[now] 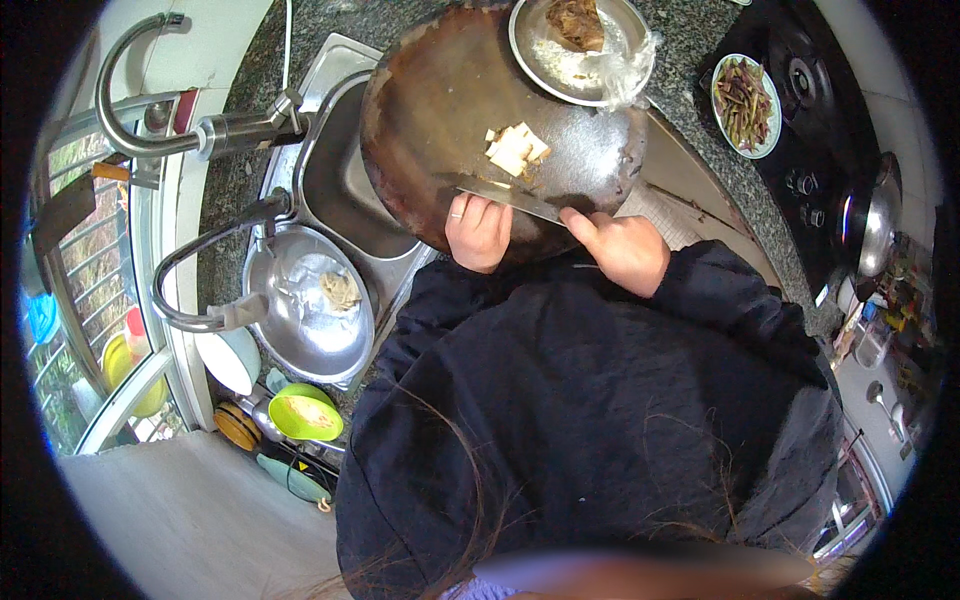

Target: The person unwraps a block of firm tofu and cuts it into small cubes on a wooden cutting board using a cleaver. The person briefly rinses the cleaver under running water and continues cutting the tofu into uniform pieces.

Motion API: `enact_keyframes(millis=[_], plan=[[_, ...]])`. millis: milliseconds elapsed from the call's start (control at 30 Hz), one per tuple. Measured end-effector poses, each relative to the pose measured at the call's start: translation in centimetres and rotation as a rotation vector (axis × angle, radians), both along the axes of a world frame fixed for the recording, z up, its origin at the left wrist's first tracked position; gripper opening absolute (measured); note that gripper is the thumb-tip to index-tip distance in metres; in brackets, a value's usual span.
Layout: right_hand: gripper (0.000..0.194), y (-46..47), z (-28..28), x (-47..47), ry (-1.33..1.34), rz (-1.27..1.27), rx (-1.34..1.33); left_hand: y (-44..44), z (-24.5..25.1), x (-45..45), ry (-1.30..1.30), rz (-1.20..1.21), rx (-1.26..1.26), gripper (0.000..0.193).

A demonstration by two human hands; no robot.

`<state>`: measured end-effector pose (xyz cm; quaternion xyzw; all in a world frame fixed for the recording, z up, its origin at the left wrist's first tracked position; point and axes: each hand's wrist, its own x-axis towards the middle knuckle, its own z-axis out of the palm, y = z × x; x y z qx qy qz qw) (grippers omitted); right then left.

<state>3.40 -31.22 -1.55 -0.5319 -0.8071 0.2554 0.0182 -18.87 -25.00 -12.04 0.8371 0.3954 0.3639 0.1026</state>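
Note:
My right hand [626, 251] grips the handle of a kitchen knife [517, 200], its blade pointing left over a large round cutting board [450, 97]. Close against the blade, on my side of it, is my left hand [480, 231] with fingers curled; whether something lies under the fingertips is hidden. A thin pale piece [501, 185] lies along the blade's far side. Just beyond it, several cut pale pieces with brown edges [516, 148] form a small pile. At the board's far right, a metal plate [525, 64] holds a brown chunk of food [576, 24] and a crumpled clear plastic bag [630, 75].
Left of the board is a steel sink [330, 180] with a metal basin [360, 322] holding a crumpled cloth, under curved faucets [112, 112]. A plate [776, 124] of cut reddish-green vegetables stands at right beside a black gas stove [817, 172]. A green bowl [306, 427] is at lower left.

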Motion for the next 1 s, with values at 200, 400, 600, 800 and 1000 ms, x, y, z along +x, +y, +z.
enact_keyframes(millis=[200, 400, 600, 800, 1000], plan=[[0.035, 2.3, -2.0, -1.1, 0.043, 0.041, 0.050, 0.2, -0.4, 0.3, -0.044, 0.002, 0.043, 0.013], [0.042, 3.5, -6.0, -3.2, 0.113, -0.054, 0.117, 0.3, -0.4, 0.1, -0.017, -0.036, 0.044, 0.016], [0.031, 3.3, -5.1, -1.5, 0.200, -0.190, 0.026, 0.2, -0.9, 0.1, -0.031, -0.018, 0.039, 0.018], [0.040, 0.1, -2.5, -0.4, 0.093, -0.079, 0.012, 0.0, -1.2, -0.1, -0.015, -0.022, 0.045, 0.019], [0.034, 0.1, -1.3, -0.9, 0.030, -0.036, 0.062, 0.1, -1.2, -0.3, 0.050, -0.039, 0.074, 0.018]])
